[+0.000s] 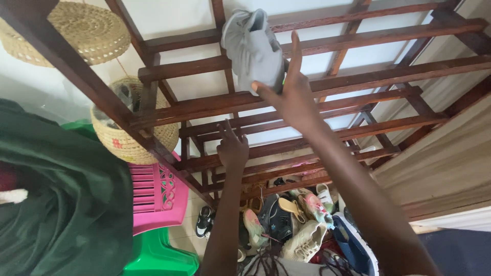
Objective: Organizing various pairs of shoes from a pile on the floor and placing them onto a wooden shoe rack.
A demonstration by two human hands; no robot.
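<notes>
Below the arms, a pile of shoes (291, 225) lay on the floor beside a pink plastic stool (153, 191). Higher up, the left hand (231, 148) touched a slat of the wooden shoe rack (358, 84), fingers loosely spread. Farthest up, the right hand (289, 94) pressed open against a grey sneaker (251, 48) resting on the rack's upper slats.

Bare wooden slatted shoe rack (358, 84), one grey shoe (253, 48) on its top slats; shoe pile (296, 220) on the floor below.
</notes>
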